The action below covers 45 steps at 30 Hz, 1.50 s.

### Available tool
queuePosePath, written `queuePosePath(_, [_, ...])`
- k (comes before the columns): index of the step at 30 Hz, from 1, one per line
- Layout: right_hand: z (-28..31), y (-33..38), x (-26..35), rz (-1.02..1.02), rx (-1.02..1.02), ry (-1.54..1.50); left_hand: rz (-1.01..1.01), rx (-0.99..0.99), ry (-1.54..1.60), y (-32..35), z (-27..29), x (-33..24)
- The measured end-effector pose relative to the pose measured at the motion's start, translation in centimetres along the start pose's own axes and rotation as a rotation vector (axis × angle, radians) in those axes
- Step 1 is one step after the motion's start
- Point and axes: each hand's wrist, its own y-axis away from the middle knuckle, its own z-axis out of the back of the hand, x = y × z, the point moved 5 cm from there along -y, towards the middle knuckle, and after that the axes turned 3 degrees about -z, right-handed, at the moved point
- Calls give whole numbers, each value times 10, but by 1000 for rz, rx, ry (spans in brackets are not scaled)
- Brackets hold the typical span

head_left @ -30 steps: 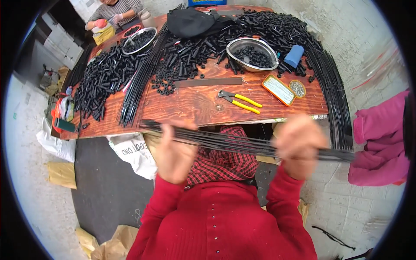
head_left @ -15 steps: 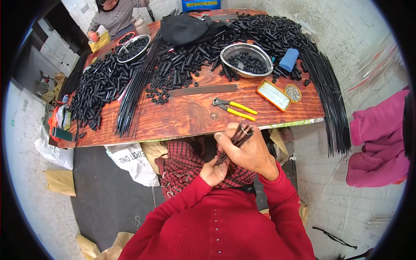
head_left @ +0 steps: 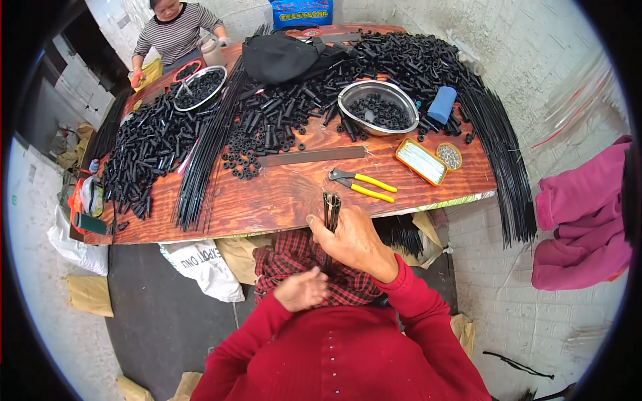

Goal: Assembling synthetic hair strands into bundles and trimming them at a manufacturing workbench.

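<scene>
My right hand (head_left: pixel 354 244) is closed round a small bundle of thin black rods (head_left: pixel 331 212) just in front of the table's near edge. The rods point up past the thumb, and their upper ends show light metallic tips; their lower part runs down behind the fingers. Lower and to the left, my left hand (head_left: pixel 303 289) is apart from the bundle, its fingers loosely stretched and a little blurred. Nothing shows in it. Beyond my hands, yellow-handled nippers (head_left: pixel 361 185) lie on the wooden table (head_left: pixel 267 200).
Black tubular parts (head_left: pixel 281 123) are heaped across the table, with a steel bowl of black rings (head_left: pixel 379 110). An orange-rimmed tin (head_left: pixel 421 162) and a small dish (head_left: pixel 449 156) sit at right. Long black rods (head_left: pixel 501 160) overhang the right edge. A co-worker (head_left: pixel 175 35) is at far left.
My left hand has come away from the rods and dropped down to the left. My right hand has shifted left and lower, turning the bundle more upright. The view has tilted slightly.
</scene>
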Motion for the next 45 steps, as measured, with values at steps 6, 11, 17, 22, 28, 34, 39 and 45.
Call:
queuePosePath(6, [-3, -3, 12, 9, -60, 52, -1210, -278, -1161, 47, -187, -78])
queuePosePath(11, [-9, -5, 13, 194, -99, 59, -1350, -194, -1272, 33, -216, -77])
queuePosePath(17, [-5, -5, 19, 185, -40, 61, -1457, -200, -1176, 33, -214, -71])
queuePosePath(22, [-15, -10, 20, 405, 196, 128, -1430, -216, -1272, 47, -216, -72])
queuePosePath(28, [-22, -58, -10, 171, 882, -160, -1505, -263, -1404, 72, -209, -72])
queuePosePath(34, [-136, -141, -11, 203, 794, -261, -1589, -149, -1411, 87, -210, -77])
queuePosePath(39, [-206, -190, -35, -138, 840, -380, -1599, -181, -1357, 100, -199, -97])
queuePosePath(45, [-196, -255, -47, -140, 600, -270, -1619, -180, -1270, 109, -186, -116])
